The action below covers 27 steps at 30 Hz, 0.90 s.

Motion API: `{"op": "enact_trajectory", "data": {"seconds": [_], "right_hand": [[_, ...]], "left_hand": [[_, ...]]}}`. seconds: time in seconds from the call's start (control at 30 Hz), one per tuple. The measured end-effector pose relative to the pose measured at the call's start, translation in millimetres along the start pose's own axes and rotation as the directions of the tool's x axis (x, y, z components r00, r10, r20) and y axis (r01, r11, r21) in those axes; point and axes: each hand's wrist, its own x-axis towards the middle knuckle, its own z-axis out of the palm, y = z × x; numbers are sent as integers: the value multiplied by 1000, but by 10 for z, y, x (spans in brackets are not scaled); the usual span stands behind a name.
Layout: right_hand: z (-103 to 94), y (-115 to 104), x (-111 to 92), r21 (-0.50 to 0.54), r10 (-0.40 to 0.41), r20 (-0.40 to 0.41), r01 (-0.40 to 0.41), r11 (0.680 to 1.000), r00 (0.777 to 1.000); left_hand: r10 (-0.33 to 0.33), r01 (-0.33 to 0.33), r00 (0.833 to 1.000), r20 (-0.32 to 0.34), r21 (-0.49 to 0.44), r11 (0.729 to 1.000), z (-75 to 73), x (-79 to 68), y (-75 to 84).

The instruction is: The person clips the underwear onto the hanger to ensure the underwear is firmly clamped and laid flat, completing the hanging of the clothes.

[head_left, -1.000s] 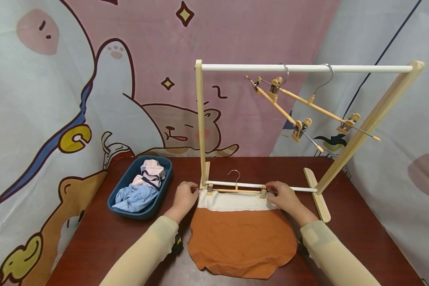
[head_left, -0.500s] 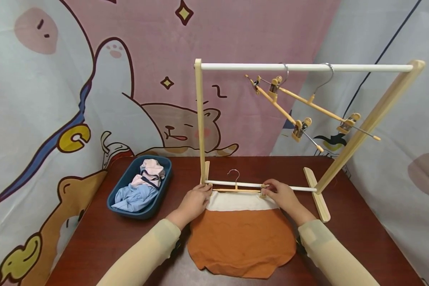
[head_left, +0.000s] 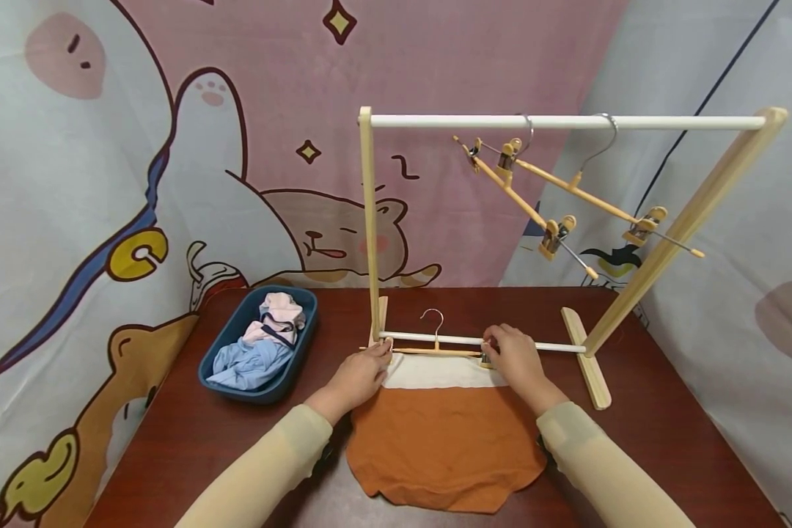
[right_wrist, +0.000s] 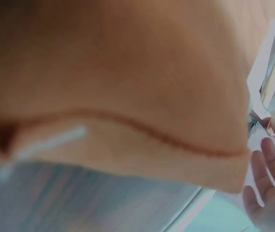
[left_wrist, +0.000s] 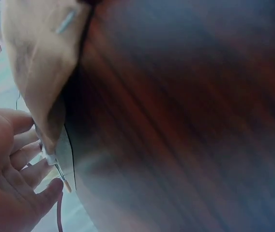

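A rust-orange garment with a cream top band (head_left: 445,440) lies flat before the person. Along the band's upper edge runs a clip hanger (head_left: 437,352), its metal hook pointing away. The left hand (head_left: 359,375) pinches the hanger's left clip, which its fingers mostly cover. At the right clip (head_left: 485,358), the right hand (head_left: 516,361) has thumb and fingertips closed on the clip's upper end. In the right wrist view, that hand (right_wrist: 273,179) pinches at the clip beyond the fabric. The left wrist view shows the left hand (left_wrist: 11,169) beside the hanger's end.
A wooden rack with a white top rail (head_left: 435,122) stands behind the garment. From it hang two bare clip hangers, one nearer the left (head_left: 508,191) and one nearer the right (head_left: 574,191). At left, a blue basin (head_left: 204,374) holds crumpled pink and blue clothes (head_left: 251,363) on the table (head_left: 171,455).
The left hand has moved right, from the hanger's bar end onto the left clip. The right hand has shifted slightly left and up over the right clip. The garment stays nearly in place.
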Motion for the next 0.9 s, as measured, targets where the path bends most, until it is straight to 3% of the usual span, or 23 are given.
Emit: {"op": "enact_trajectory", "data": {"seconds": [0.17,0.4,0.5,0.57,0.67,0.77,0.83,0.9], "right_hand": [[-3,-39,-17,-65,-67,-40,65,996,997],[-26,-47,-16,-67,-38,-3,37,997,999],[-37,-48,-13,-46,-30,15,31,998,999],[-39,-46,-14,-33,-27,24,28,999,999],[-31,-44,-11,-25,-35,19,36,999,999],[-22,-57,1,-20,-58,-3,58,998,998],[-21,-82,17,-24,-79,-18,79,997,997],[-23,-128,36,-31,-89,-12,89,996,996]], "left_hand": [[0,0,1000,-1,29,1000,50,3,-25],[1,-2,1000,27,31,1000,45,0,-23],[-2,3,999,39,-11,1000,14,-6,-20],[-11,12,1000,23,-66,998,-6,-7,-23],[-33,25,998,-62,-135,991,-30,3,-40],[-121,83,976,-183,-201,976,-63,24,-63],[-217,151,944,-247,-259,954,-107,44,-79],[-320,214,902,-291,-343,915,-161,72,-100]]}}
